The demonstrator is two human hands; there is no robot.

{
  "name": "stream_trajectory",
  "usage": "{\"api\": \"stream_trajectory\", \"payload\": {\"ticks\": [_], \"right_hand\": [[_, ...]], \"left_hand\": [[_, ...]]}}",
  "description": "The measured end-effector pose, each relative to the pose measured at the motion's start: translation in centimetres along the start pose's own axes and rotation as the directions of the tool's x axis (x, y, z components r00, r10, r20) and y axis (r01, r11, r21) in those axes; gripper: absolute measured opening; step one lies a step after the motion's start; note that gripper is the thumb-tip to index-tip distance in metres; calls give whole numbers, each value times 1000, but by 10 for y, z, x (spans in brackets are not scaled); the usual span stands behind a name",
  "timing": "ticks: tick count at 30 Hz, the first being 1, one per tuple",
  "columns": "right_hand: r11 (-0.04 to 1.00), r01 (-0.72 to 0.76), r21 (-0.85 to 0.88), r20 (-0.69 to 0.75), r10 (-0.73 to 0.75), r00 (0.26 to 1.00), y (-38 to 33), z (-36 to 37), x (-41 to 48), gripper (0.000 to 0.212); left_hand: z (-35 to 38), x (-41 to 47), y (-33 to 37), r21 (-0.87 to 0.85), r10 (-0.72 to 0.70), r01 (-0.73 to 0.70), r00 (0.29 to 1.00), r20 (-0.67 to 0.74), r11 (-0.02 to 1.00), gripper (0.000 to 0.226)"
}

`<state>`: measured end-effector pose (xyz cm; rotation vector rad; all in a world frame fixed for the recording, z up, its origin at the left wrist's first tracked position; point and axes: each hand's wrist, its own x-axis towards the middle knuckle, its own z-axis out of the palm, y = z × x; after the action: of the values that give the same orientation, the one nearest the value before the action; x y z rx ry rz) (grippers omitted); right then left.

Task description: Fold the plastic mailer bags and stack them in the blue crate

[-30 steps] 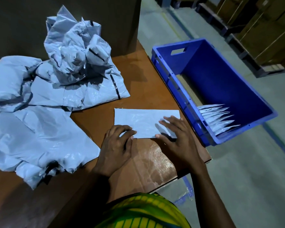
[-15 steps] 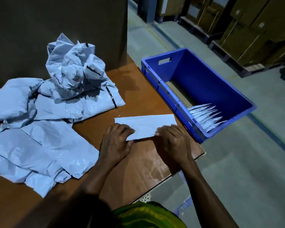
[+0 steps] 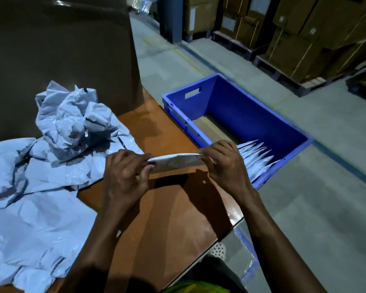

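I have the folded mailer bag (image 3: pixel 175 163) lifted just above the table (image 3: pixel 178 212), stretched level between both hands. My left hand (image 3: pixel 125 178) pinches its left end, thumb and fingers curled round it, and my right hand (image 3: pixel 224 163) pinches the right end the same way. The bag hangs over the table's right edge area, beside the blue crate (image 3: pixel 251 115), and throws a dark shadow on the wood under it.

The crate stands on the floor (image 3: pixel 315 208) against the table's right side. In its near end a row of folded bags (image 3: pixel 256 157) stands on edge, partly hidden behind my right hand. To my left a heap of loose bags (image 3: pixel 40 187) covers most of the table, with a crumpled bunch (image 3: pixel 72 119) on top at the back. Behind that rises a big brown box (image 3: pixel 61 49), closing off the far side.

Across the aisle, cartons (image 3: pixel 304 34) sit stacked on pallets. Some carry pale labels, too small and blurred for me to read.
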<state>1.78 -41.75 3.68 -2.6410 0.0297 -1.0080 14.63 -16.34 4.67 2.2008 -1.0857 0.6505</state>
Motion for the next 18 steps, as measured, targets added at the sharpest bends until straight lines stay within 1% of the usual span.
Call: {"api": "stream_trajectory", "payload": {"ticks": [3,5,8,11,13,15,16,18], "right_hand": [[998,31,60,-11,-30,999,34,-20,27,12],[998,36,53,-27,-35,999,69,-35,39,13],[999,7,33,-47,-5,999,133,-59,51,15],[999,-49,-16,-21,49,999,200,-75,63,14],[995,-84,-56,33,86,996,235,-77,70,10],[992,-75,-97,105,86,991,262,-74,75,8],[992,-64,-112,154,81,985,273,-69,76,10],[991,-21,-135,289,60,955,291,-56,76,19]], "left_hand": [[12,37,17,-16,-26,25,999,-39,1000,17],[31,65,33,-21,-16,15,998,-60,1000,15],[78,104,63,-46,36,-40,996,-77,998,15],[130,137,94,-48,83,-85,995,-52,995,15],[164,153,110,-3,104,-104,995,-5,995,14],[196,162,120,44,101,-104,993,68,994,12],[210,164,122,68,90,-98,989,115,993,11],[232,167,121,142,37,-77,963,268,987,11]]}}
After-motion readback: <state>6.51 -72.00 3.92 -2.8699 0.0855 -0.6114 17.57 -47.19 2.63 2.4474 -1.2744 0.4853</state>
